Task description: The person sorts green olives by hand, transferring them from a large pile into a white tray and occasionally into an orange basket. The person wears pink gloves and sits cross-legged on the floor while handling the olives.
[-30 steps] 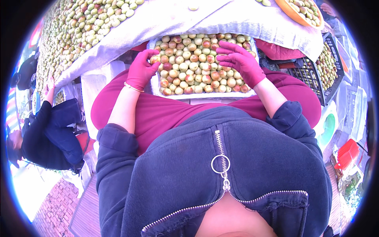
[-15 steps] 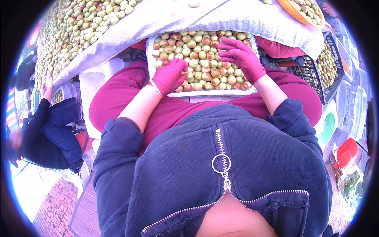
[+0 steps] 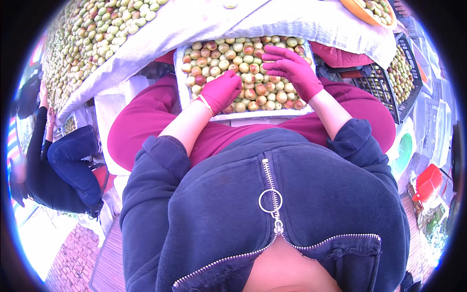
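A white shallow tray (image 3: 182,92) between my knees is filled with small round fruits (image 3: 253,92), likely jujubes, pale green with reddish-brown patches. My left hand (image 3: 222,93), in a pink glove with a pale band at the wrist, hovers over the left front of the fruits. Its fingers are curled together, and whatever they may hold is hidden. Over the tray's right side is my right hand (image 3: 294,73), gloved alike, its fingers stretched toward the left and slightly apart. Nothing shows in it.
A white cloth (image 3: 194,29) covers the surface ahead, with a big heap of the same fruits (image 3: 97,34) at left. An orange basin (image 3: 369,14) and a black crate (image 3: 406,73) of fruits stand at right. Another person (image 3: 63,165) sits at left.
My left hand has moved right over the fruits, its fingers still curled. The right hand stays nearly in place. At left, the other person's arm has reached farther toward the heap.
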